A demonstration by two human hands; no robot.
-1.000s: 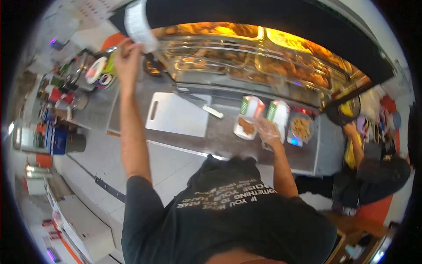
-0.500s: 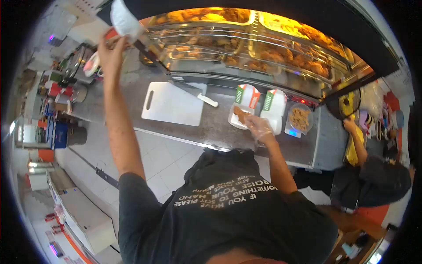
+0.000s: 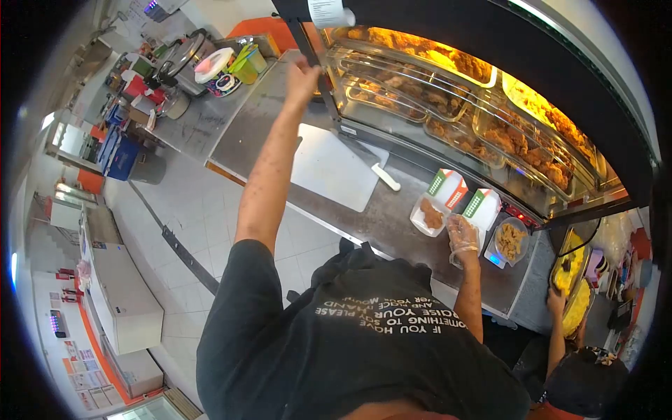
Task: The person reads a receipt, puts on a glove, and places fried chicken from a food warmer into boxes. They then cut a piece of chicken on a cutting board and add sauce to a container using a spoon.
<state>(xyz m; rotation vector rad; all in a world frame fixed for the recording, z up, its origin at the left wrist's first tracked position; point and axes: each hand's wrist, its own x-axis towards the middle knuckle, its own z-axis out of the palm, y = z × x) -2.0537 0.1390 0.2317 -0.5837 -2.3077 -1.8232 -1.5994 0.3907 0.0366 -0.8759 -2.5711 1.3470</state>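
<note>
My left hand, bare, is raised by the corner post of the heated display cabinet. Its fingers are apart and hold nothing. Above it, a printed paper slip is on the cabinet's dark top frame. My right hand, in a clear plastic glove, hovers by the second takeaway box and partly covers it. Its fingers are loosely extended, with nothing visible in them. Left of it stands an open takeaway box holding a piece of fried chicken.
A white cutting board carries a white-handled knife. A tub of fried pieces sits on a scale. Trays of fried food fill the cabinet. At right, a co-worker handles a yellow food tray.
My left hand has let go of the paper slip, now on the cabinet frame. My right hand has left the chicken and moved toward the second box. The view has turned left.
</note>
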